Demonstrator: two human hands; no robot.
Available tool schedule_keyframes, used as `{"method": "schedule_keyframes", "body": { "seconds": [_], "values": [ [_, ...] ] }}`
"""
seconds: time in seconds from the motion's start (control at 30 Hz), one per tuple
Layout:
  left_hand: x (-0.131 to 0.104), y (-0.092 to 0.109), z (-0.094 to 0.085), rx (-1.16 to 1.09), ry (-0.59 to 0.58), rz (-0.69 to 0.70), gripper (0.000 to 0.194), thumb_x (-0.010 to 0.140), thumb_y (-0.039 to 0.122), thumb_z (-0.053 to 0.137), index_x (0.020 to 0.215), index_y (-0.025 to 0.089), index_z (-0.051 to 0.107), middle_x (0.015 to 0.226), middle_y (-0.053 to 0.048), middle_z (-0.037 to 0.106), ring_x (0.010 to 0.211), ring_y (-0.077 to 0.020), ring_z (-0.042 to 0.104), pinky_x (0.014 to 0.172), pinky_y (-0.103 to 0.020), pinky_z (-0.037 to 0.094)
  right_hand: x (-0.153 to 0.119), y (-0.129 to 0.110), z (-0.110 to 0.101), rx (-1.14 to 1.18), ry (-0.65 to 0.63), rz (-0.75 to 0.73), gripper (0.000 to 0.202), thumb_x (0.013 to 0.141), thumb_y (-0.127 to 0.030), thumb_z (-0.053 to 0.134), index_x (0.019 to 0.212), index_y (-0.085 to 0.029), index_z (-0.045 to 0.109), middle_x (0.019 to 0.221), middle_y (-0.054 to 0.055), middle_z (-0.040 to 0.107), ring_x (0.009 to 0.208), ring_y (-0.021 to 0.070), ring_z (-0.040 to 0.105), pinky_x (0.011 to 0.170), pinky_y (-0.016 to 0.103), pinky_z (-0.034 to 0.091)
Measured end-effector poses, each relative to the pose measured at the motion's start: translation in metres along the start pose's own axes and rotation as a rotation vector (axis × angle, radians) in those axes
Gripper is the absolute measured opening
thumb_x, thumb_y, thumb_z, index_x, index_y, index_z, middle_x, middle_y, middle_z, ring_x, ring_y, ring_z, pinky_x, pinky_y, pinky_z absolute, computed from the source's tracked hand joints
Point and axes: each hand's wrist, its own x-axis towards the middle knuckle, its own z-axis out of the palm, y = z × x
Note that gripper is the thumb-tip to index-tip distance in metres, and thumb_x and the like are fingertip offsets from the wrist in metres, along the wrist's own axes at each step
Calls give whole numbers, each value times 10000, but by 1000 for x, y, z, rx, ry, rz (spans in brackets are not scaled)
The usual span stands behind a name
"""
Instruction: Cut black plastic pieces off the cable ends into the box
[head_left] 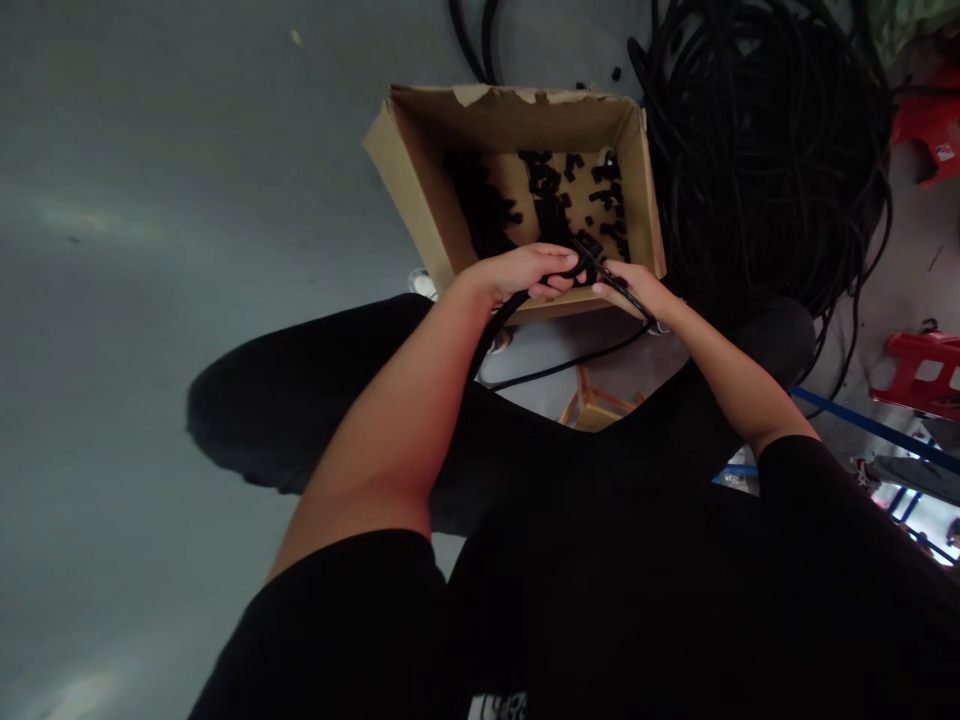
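Observation:
My left hand is closed around a length of black rubber tube, which trails back toward my lap. My right hand grips what looks like a pair of dark scissors, their thin blades up against the tube's end between my hands. Both hands are over the near edge of an open cardboard box. Inside it lie many short black tube pieces, heaped at the left and scattered at the right. Fingers partly hide the spot where blades and tube meet.
A large tangled coil of black tube lies right of the box. Red plastic stools stand at the far right. A small wooden stool shows between my legs. Another tube runs behind the box on the grey floor.

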Motion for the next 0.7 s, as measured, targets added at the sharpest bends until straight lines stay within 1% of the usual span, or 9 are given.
{"method": "schedule_keyframes", "body": {
  "seconds": [0.13, 0.27, 0.33, 0.43, 0.57, 0.63, 0.7],
  "values": [
    [-1, -2, -6, -70, 17, -3, 359, 1074, 445, 942, 897, 183, 771, 621, 44, 420, 414, -66, 268, 420, -214, 157, -2, -7, -3, 8, 5, 8, 782, 1052, -1027, 731, 1028, -254, 620, 881, 0, 609, 858, 199, 566, 834, 334, 516],
    [1, -7, -1, -61, -5, -65, 332, 1070, 424, 939, 898, 194, 773, 638, 35, 424, 418, -71, 292, 430, -225, 203, -3, -7, 0, 89, -55, -24, 823, 1041, -1065, 703, 1068, -246, 629, 905, 8, 634, 855, 193, 588, 798, 321, 524],
    [1, -8, 2, -72, -27, -84, 336, 1061, 432, 947, 894, 200, 770, 635, 33, 426, 423, -73, 290, 432, -223, 204, -3, -6, 1, 102, -54, -39, 850, 1025, -1086, 696, 1070, -240, 636, 914, 11, 633, 860, 192, 591, 802, 326, 525],
    [1, -8, 1, -122, -57, -59, 368, 1007, 455, 984, 878, 187, 766, 622, 32, 424, 423, -70, 270, 421, -218, 165, 0, -6, 1, 87, -26, -40, 865, 1000, -1099, 716, 1013, -239, 622, 866, -7, 586, 832, 181, 572, 801, 332, 510],
    [0, -6, -7, -175, -80, -13, 410, 918, 462, 1039, 854, 165, 763, 613, 40, 414, 414, -58, 237, 396, -216, 130, 1, -5, 1, 115, -25, -11, 861, 1001, -1095, 728, 979, -242, 609, 808, -20, 555, 764, 168, 566, 717, 314, 468],
    [-1, -5, -10, -188, -66, -4, 422, 918, 469, 1043, 852, 164, 759, 617, 44, 415, 412, -54, 229, 388, -211, 129, 0, -4, 3, 152, -34, 19, 850, 998, -1087, 749, 999, -250, 603, 773, -38, 547, 694, 154, 549, 663, 302, 447],
    [0, -5, -9, -189, -26, 9, 426, 948, 473, 1034, 867, 162, 755, 627, 43, 433, 414, -56, 258, 392, -204, 150, -2, -3, 5, 199, -54, 56, 827, 1007, -1069, 767, 1044, -261, 596, 738, -62, 543, 624, 142, 533, 622, 296, 444]
  ]
}}
